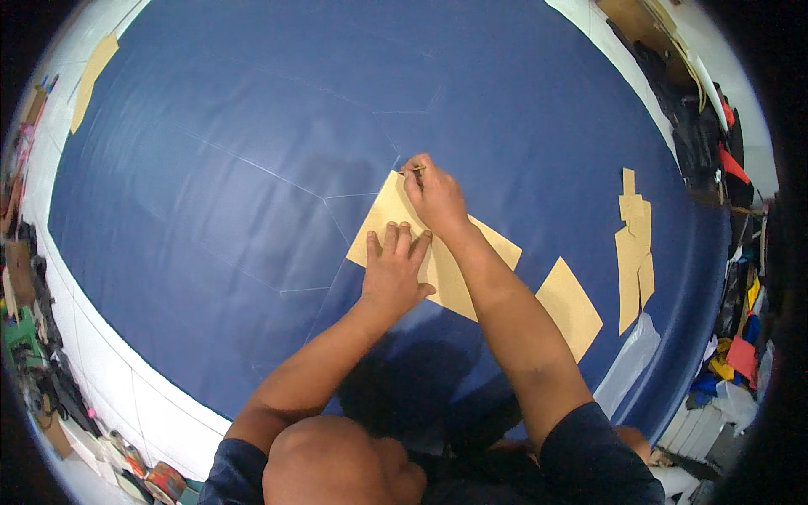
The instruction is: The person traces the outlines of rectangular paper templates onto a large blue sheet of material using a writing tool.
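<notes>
A broad dark blue sheet of fabric or leather-like material [244, 109] lies spread out, with thin pale lines drawn across it. On it rests a tan card pattern piece [454, 282], set at a slant. My left hand [394, 269] presses flat on this piece near its left edge, fingers spread. At the piece's upper corner, my right hand [436, 198] pinches a slim pen-like marking tool [414, 170]. The tool's tip is close to the card's edge, beside a pale line; exact contact is too small to tell. My right forearm crosses over part of the card.
Another tan card piece [568, 307] lies right of my right forearm. Several narrow card pieces [635, 244] overlap farther right, above a clear plastic strip [631, 362]. One more card strip [94, 80] sits at the far left edge. Cluttered materials [741, 362] line the right side.
</notes>
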